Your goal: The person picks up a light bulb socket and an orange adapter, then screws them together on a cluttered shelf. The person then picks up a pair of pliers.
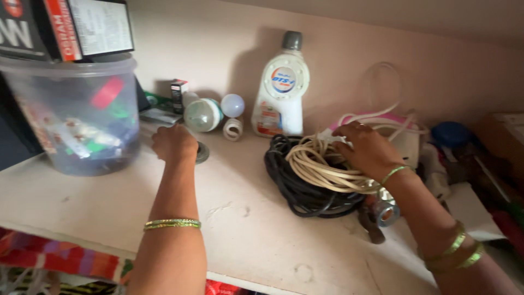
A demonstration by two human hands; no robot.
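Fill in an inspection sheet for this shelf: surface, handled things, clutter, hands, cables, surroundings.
Surface: pale, scuffed shelf board.
Handled things: coil of cream cable lying on a coil of black cable; small round grey metal disc.
Clutter: translucent plastic bucket, white plastic bottle with grey cap, round light bulbs, blue lid.
Hands: left hand closed beside the disc; right hand resting on the cream coil.
Cables: both coiled, untidy.
Surroundings: pinkish wall; patterned cloth below.
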